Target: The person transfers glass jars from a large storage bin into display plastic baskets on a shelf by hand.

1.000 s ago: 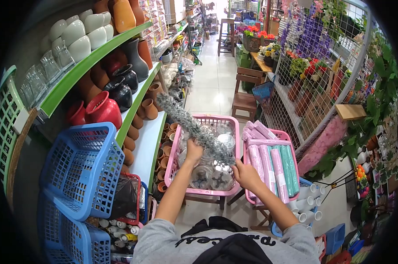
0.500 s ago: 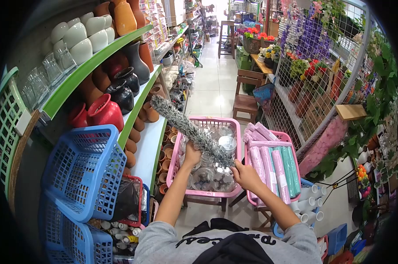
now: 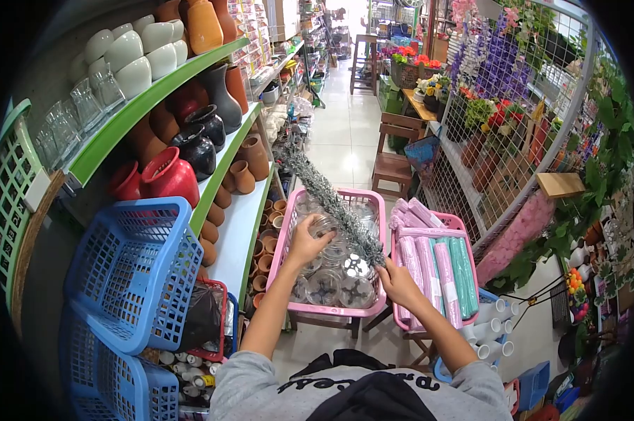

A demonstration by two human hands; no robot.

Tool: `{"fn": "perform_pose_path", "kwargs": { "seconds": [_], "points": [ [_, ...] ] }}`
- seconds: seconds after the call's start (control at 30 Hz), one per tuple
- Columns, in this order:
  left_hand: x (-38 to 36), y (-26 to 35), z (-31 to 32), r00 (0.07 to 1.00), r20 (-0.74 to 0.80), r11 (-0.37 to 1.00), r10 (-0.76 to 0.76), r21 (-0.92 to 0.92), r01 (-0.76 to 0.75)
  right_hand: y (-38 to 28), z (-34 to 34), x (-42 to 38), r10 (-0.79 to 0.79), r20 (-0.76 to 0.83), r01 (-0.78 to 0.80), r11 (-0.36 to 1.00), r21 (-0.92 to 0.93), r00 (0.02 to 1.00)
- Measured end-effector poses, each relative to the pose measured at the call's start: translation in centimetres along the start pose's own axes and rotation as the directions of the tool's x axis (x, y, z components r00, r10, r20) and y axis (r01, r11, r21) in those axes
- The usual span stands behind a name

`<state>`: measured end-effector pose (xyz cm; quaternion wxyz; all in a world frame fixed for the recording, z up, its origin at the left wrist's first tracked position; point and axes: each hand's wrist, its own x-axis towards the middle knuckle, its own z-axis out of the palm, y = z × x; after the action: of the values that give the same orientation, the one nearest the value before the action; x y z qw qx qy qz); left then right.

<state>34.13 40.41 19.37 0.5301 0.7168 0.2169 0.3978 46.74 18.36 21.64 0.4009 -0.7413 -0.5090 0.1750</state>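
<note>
A long, straight, fluffy silver-grey duster (image 3: 331, 198) slants across a pink plastic basket (image 3: 282, 243), its far end pointing up and left. My right hand (image 3: 401, 282) is closed around its near end at the basket's right rim. My left hand (image 3: 308, 244) curls its fingers and thumb around a clear round container (image 3: 322, 225) in the left part of the basket. More clear round containers (image 3: 324, 285) fill the basket below and around it. The underside of the held container is hidden.
Right of the basket stands another pink basket (image 3: 473, 261) with pink and teal rolls (image 3: 461, 272). Shelves (image 3: 222, 165) of pots and vases line the left, above blue baskets (image 3: 131, 274). A wire grid (image 3: 503, 161) with artificial flowers borders the right; a wooden chair (image 3: 394, 165) stands ahead.
My left hand has moved from beneath the duster up to a clear container and taken hold of it. The duster has shifted slightly right, still in my right hand.
</note>
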Motion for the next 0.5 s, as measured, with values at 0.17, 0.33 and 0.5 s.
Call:
{"fn": "perform_pose_path", "kwargs": {
  "seconds": [0.17,0.33,0.5],
  "points": [
    [1.0,-1.6,-0.5,0.993,0.058,0.940,0.103,0.319,-0.117,0.1,0.6,-0.3,-0.015,0.021,0.017,0.990,-0.137,1.000],
    [0.3,0.6,0.5,0.947,-0.078,0.921,0.311,0.272,-0.280,-0.2,0.1,0.3,0.082,-0.039,-0.080,0.996,0.040,0.996],
    [0.3,0.9,0.1,0.992,-0.066,0.983,0.105,0.160,-0.093,-0.8,0.2,-0.6,0.007,-0.036,-0.006,1.000,0.026,0.999]
  ]
}}
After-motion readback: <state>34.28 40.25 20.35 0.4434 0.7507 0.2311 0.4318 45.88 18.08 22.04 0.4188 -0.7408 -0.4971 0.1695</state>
